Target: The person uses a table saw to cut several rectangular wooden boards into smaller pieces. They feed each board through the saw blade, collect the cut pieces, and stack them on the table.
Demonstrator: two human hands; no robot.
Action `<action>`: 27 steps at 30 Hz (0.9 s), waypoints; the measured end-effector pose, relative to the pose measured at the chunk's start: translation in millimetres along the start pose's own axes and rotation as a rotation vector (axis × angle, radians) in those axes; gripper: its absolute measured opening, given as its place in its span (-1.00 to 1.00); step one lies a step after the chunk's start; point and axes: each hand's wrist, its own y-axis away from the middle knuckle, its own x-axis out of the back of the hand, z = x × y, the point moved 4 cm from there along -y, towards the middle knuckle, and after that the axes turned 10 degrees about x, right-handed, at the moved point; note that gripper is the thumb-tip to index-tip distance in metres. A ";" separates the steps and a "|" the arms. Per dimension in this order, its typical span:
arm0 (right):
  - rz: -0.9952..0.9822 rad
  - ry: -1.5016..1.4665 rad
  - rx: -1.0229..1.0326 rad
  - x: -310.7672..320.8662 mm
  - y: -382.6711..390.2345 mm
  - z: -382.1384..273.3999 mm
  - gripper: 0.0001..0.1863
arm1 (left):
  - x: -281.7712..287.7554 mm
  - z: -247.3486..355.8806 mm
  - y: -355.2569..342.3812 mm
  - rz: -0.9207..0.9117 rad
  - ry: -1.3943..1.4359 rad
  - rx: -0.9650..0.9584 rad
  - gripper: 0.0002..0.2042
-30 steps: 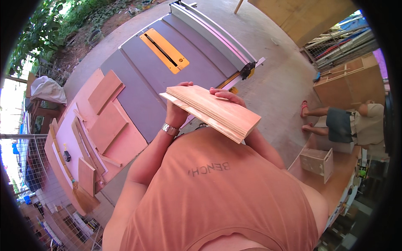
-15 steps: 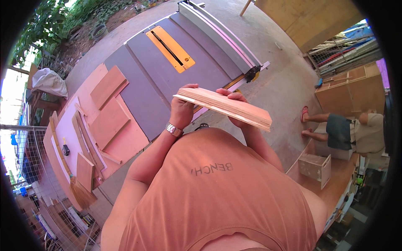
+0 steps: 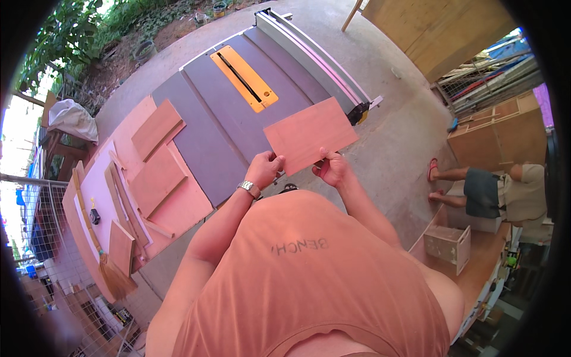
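A stack of rectangular plywood panels (image 3: 310,135) is held out in front of my body, its broad top face turned up toward me. At its near left corner my left hand (image 3: 265,170), with a metal watch on the wrist, pinches the edge. My right hand (image 3: 333,168) grips the near edge further right, thumb on top and fingers curled beneath. Only the top panel's face shows now; the layers under it are hidden. Just beyond the stack lies the grey top of a table saw (image 3: 208,113) with a yellow insert plate (image 3: 244,79).
On the pink side table (image 3: 196,208) left of the saw lie plywood pieces (image 3: 157,181), wood strips, a tape measure (image 3: 94,215) and a broom (image 3: 115,275). The saw's rail (image 3: 321,56) runs along the far right. Another person (image 3: 485,190) sits at right near a wooden box (image 3: 446,243).
The panel stack has turned from edge-on to face-up and moved slightly left and away. My hands have shifted from its far side to its near edge.
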 end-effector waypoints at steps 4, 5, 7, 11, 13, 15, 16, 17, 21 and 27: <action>0.050 -0.026 -0.065 10.9 -33.4 2.1 -0.92 | -0.8 -9.0 -18.8 0.099 -0.131 -0.055 -0.55; 0.082 -0.034 -0.062 11.0 -40.8 1.3 -0.94 | -2.1 -10.3 -21.7 0.112 -0.104 -0.077 -0.52; 0.193 -0.026 0.001 10.9 -50.3 -3.9 -0.94 | -6.2 -11.5 -25.4 0.089 -0.085 -0.099 -0.44; 0.251 -0.094 0.209 -0.4 -43.2 -14.6 -0.84 | -15.5 -11.1 -23.8 -0.027 -0.114 -0.085 -0.37; 0.283 0.001 0.289 -6.3 -31.4 -18.0 -0.71 | -19.2 -10.4 -23.0 -0.072 -0.105 -0.053 -0.34; 0.294 0.196 0.330 -10.6 -19.8 -22.1 -0.55 | -21.9 -10.0 -24.6 -0.115 -0.073 -0.013 -0.27; 0.303 0.581 0.502 -14.3 -14.6 -32.3 -0.48 | -23.1 -9.0 -26.1 -0.138 -0.039 -0.014 -0.26; 0.283 0.968 0.687 -21.1 -10.2 -41.3 -0.41 | -24.3 -7.9 -28.1 -0.153 -0.007 -0.024 -0.24; -0.077 1.762 1.399 -45.7 -12.9 -56.2 -0.39 | -27.9 -6.7 -37.5 -0.152 0.081 -0.003 -0.21; -0.403 1.947 1.301 -38.6 -66.6 -65.5 -0.54 | -30.6 -0.1 -45.2 -0.172 0.003 -0.004 -0.17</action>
